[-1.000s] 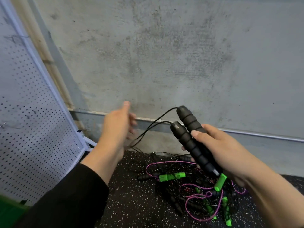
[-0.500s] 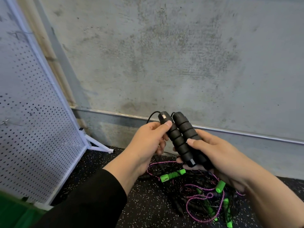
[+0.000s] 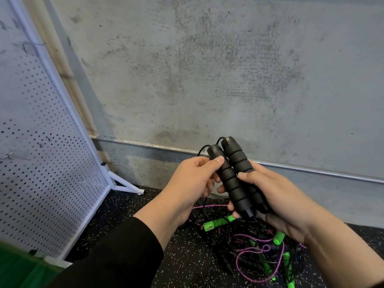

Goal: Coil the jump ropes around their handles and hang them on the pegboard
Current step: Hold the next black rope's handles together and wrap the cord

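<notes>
**Handles up front, tangle below**

Two handles [image 3: 234,177] side by side at centre, the right hand [image 3: 276,202] just right of them, the left hand [image 3: 191,183] just left. Below and behind, a pile of ropes [image 3: 249,242] on the floor [image 3: 124,215]. Pegboard [image 3: 41,163] stands far left; wall [image 3: 207,69] behind everything.

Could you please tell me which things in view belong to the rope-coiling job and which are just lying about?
Belong to the job:
- black foam handles, held together
- their thin black cord
- pile of tangled jump ropes on the floor
- white pegboard

Just lying about:
- green object, bottom left
- metal rail along the wall
</notes>
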Demonstrator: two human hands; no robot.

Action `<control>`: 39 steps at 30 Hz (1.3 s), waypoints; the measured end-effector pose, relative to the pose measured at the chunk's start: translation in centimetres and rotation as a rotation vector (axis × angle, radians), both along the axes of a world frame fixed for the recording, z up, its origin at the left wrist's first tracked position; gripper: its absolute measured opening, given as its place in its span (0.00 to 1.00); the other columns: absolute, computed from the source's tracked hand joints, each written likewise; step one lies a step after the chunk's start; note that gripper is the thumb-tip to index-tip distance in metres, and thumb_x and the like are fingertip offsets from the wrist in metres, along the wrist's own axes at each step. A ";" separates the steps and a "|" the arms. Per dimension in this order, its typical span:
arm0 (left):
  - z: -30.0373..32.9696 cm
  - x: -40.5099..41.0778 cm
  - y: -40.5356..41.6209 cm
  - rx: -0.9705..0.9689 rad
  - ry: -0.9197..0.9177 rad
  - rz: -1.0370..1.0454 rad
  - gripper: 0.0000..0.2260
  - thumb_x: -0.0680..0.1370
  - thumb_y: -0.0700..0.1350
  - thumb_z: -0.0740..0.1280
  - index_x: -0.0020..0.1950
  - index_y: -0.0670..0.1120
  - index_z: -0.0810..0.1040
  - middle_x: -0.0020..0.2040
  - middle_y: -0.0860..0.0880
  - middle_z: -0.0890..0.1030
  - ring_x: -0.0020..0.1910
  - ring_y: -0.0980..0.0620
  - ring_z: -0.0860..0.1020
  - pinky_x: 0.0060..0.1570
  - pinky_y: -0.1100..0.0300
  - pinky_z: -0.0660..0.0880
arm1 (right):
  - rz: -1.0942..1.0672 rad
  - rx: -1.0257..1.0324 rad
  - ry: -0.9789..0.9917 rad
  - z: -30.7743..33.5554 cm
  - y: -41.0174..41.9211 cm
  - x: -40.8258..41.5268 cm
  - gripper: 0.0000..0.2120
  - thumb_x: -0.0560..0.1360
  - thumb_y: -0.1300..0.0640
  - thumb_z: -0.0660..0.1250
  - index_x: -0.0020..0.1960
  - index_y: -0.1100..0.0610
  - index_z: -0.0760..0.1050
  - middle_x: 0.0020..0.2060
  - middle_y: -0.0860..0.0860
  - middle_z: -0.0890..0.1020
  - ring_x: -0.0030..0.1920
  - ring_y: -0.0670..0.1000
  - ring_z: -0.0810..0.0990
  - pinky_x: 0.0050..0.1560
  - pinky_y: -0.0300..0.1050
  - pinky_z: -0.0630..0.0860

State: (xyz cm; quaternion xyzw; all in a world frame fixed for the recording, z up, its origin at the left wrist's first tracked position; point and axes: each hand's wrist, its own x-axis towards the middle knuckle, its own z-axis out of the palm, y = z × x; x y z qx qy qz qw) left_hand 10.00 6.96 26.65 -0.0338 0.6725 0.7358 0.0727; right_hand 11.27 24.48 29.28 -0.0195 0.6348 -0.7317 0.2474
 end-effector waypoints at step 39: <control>1.2 0.6 -0.1 0.149 -0.188 -0.225 0.18 0.79 0.62 0.64 0.37 0.51 0.78 0.35 0.52 0.70 0.29 0.56 0.59 0.31 0.61 0.53 | -0.098 0.741 0.741 -1.2 -0.6 -0.8 0.18 0.79 0.47 0.66 0.58 0.22 0.68 0.45 0.38 0.81 0.46 0.37 0.77 0.47 0.33 0.72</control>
